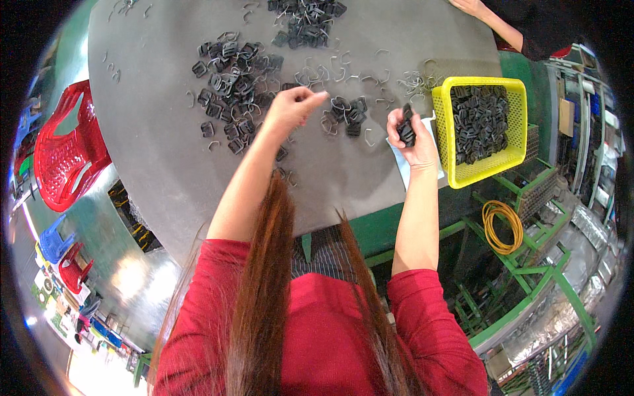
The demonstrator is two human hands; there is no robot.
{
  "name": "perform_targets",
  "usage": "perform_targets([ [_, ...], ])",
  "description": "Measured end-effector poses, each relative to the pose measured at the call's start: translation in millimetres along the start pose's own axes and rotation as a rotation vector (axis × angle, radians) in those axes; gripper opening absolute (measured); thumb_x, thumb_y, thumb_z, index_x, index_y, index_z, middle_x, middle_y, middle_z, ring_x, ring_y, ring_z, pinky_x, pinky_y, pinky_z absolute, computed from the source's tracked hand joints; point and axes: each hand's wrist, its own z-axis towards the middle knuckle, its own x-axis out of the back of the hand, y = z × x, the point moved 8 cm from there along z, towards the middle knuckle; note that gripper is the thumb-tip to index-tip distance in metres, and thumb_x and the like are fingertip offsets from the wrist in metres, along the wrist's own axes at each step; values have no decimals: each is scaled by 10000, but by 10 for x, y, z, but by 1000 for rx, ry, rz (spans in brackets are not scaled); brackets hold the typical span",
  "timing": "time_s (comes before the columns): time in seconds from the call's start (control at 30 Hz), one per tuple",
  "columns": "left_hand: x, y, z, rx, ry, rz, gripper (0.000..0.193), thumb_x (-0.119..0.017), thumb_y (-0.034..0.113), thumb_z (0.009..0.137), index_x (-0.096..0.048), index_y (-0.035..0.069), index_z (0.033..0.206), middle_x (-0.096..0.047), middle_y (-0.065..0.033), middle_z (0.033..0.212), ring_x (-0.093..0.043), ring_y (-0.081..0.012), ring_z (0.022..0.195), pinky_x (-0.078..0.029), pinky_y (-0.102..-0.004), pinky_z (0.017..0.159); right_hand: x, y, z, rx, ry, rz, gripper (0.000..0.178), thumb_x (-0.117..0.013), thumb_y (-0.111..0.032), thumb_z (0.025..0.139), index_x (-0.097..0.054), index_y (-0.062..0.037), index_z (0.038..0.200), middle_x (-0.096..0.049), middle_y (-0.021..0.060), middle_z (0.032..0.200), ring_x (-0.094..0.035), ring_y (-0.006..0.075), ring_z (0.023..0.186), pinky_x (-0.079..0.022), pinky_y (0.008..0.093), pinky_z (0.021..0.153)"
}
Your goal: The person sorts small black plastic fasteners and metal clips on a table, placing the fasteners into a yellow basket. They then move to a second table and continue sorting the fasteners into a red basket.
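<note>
While clasping black buckles [406, 132] in the curled right hand [419, 148], right of centre, likely beside the yellow basket [485, 173] for short reach, holds the left hand [288, 112] upper-centre with thumb and forefinger pressed together, cannot tell whether on anything.

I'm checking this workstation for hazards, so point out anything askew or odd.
The yellow basket of black buckles looks precarious: its right side seems to jut past the edge of the grey table, though its support is unclear.

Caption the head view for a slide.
Right hand holding black buckle-like pieces beside a yellow basket of more, left hand over a grey table strewn with loose pieces and metal hooks.
</note>
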Motion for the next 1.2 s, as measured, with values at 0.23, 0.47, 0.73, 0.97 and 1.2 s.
perform_targets([
  [0.23,-328,122,0,-147,185,269,322,-721,306,729,-672,28,884,-666,-141,831,-650,-280,814,-500,-367,705,-101,-69,344,-30,238,-437,210,-581,-241,889,-598,-38,940,-614,46,832,-539,123,677,-392,217,506],
  [0.47,182,21,-49,130,-87,71,306,-733,268,737,-648,22,898,-608,-2,721,-514,-82,629,-396,-238,528,-132,99,179,-138,551,-1778,356,-603,-252,846,-469,-109,1143,-652,199,929,-614,387,916,-457,470,775],
  [0.73,158,305,-327,-81,-306,-602,182,-660,238,832,-617,93,931,-635,-2,850,-574,-84,710,-409,-203,549,-78,72,168,-183,497,-1441,205,-613,-250,815,-620,-60,891,-663,139,826,-629,324,829,-470,424,710],
  [0.97,-88,137,23,-178,329,420,473,-719,448,724,-606,89,1010,-659,-107,834,-641,-244,792,-494,-337,673,110,-44,48,-51,525,-1463,238,-621,-242,803,-601,-71,968,-661,169,855,-629,343,839,-475,422,729],
  [1.2,-239,22,220,-276,76,126,295,-732,270,746,-630,61,929,-611,-29,792,-580,-139,738,-441,-287,601,-236,214,291,-153,413,-1858,360,-659,-266,796,-486,-100,1065,-658,185,854,-633,361,840,-470,466,716],
])
